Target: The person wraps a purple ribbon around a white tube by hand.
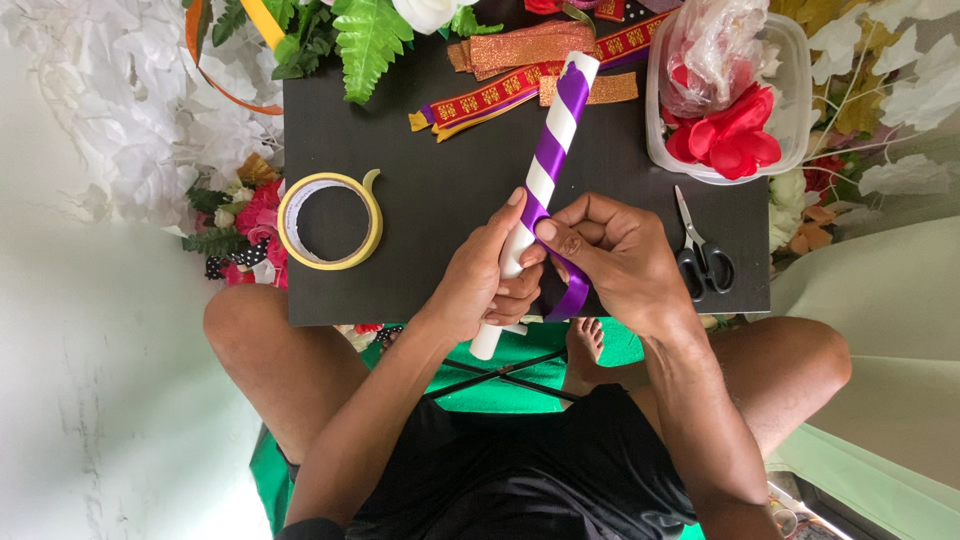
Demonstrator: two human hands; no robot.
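A white tube (556, 128) wound in a spiral with purple ribbon lies slanted over a black board (430, 190). My left hand (485, 275) grips the tube's lower part, thumb along its side. My right hand (610, 255) pinches the loose end of the purple ribbon (574, 290) against the tube and pulls it down to the right. The tube's bare lower end (486, 343) sticks out below my left hand, past the board's near edge.
A roll of yellow tape (330, 221) lies at the board's left. Black-handled scissors (700, 255) rest at its right. A clear tub (790, 90) holds red fabric flowers. Gold and patterned ribbons (530, 60), green leaves and white petals surround the far edge.
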